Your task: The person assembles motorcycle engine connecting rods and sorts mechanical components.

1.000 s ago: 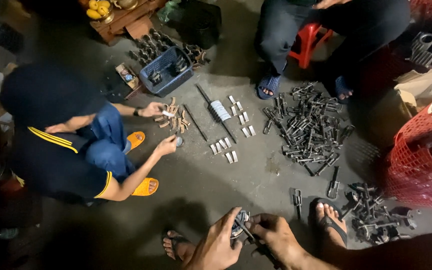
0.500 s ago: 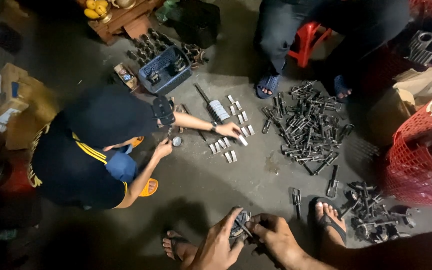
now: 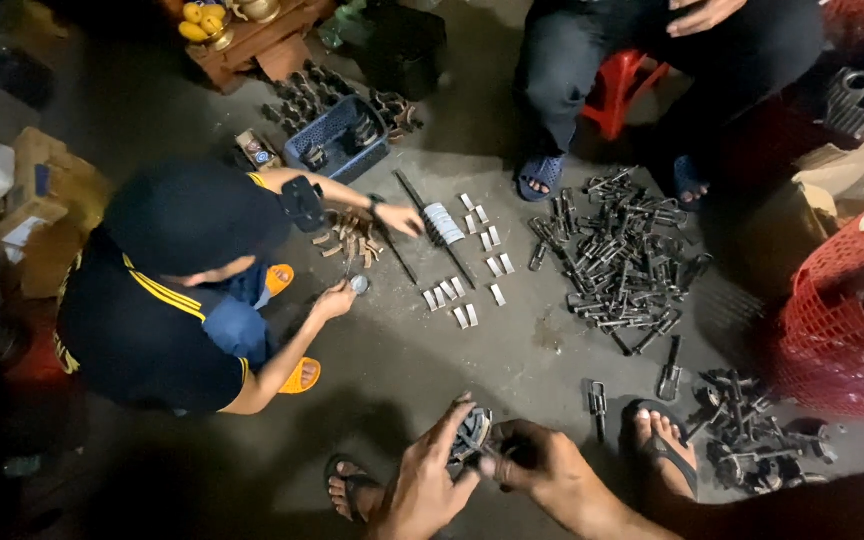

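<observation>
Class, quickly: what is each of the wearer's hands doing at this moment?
Left hand: fingers closed around a small round metal part.
Right hand: closed on the same part's other side; whether it also grips a tool cannot be told.

Bare forearms, no sleeves; dark flip-flops [image 3: 664, 452] on feet.

We count two co-workers, one crouching at left [image 3: 167, 300] and one seated far right [image 3: 642, 60], two heaps of dark metal parts, a large one [image 3: 617, 260] and a smaller near-right one [image 3: 752, 430], about a dozen small silver pieces [image 3: 467, 290], one blue crate [image 3: 337, 140] and one red basket [image 3: 842, 320].
</observation>
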